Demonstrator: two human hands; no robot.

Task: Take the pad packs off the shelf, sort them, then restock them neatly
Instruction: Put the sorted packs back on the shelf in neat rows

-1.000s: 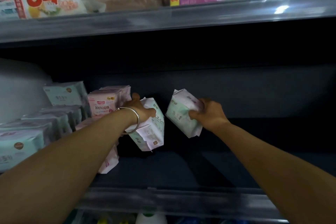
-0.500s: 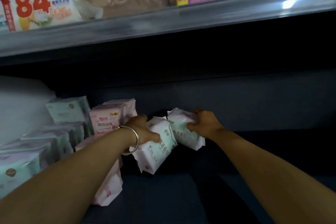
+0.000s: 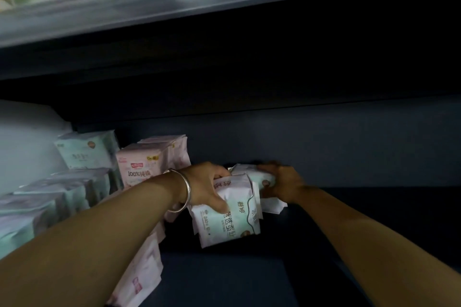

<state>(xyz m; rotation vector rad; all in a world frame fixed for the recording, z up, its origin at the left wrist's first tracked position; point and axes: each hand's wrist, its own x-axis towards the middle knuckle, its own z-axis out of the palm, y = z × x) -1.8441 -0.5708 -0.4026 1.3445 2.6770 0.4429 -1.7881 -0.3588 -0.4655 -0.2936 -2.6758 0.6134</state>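
Currently left hand (image 3: 208,187) grips front pad pack (image 3: 228,217), upright, printed face toward camera; right hand (image 3: 282,183) clamps rear pad pack (image 3: 259,177), orientation unclear.

The white-and-mint soft plastic pad pack (image 3: 228,217) at centre looked smooth and faintly glossy; the thin silver metal bangle (image 3: 185,190) shone; the dark shelf (image 3: 224,279) looked matt.
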